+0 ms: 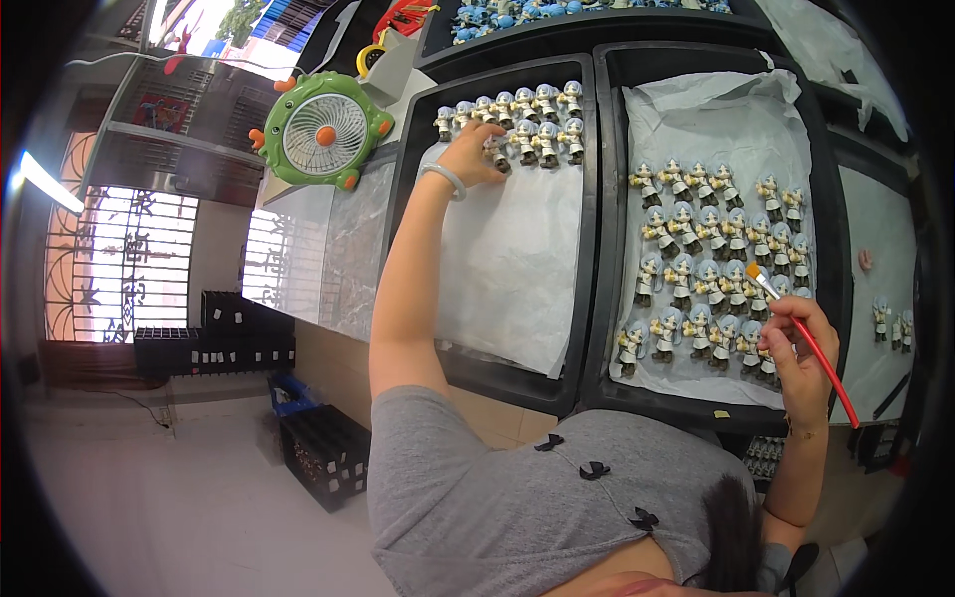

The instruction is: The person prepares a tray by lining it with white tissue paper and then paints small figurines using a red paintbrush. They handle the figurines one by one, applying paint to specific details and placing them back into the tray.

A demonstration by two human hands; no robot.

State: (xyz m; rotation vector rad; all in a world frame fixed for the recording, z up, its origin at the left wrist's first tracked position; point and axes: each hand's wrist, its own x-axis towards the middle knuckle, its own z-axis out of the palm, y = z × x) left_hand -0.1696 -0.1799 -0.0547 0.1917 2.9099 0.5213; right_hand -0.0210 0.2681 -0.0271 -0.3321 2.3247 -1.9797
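Observation:
My left hand [472, 159] is at the far end of the left black tray [593, 229]. Its thumb and fingers close around a small figurine [498, 159] with pale hair, beside two rows of similar standing figurines [546, 143]. A paintbrush [818, 353] with a red handle and orange-tan bristles is gripped in my right hand [802, 343], bristles pointing up and to the left. That hand hovers over the right side of the right black tray [603, 328]. Under it, several rows of the same figurines [681, 228] sit on white paper; my fingers partly cover the nearest ones.
A green animal-shaped fan [325, 134] stands left of the trays, near a yellow tape roll [370, 60]. Another tray of blue pieces [587, 14] lies at the back. At the far right, a paper-lined surface [875, 348] carries a few figurines. Black crates [323, 443] rest on the floor.

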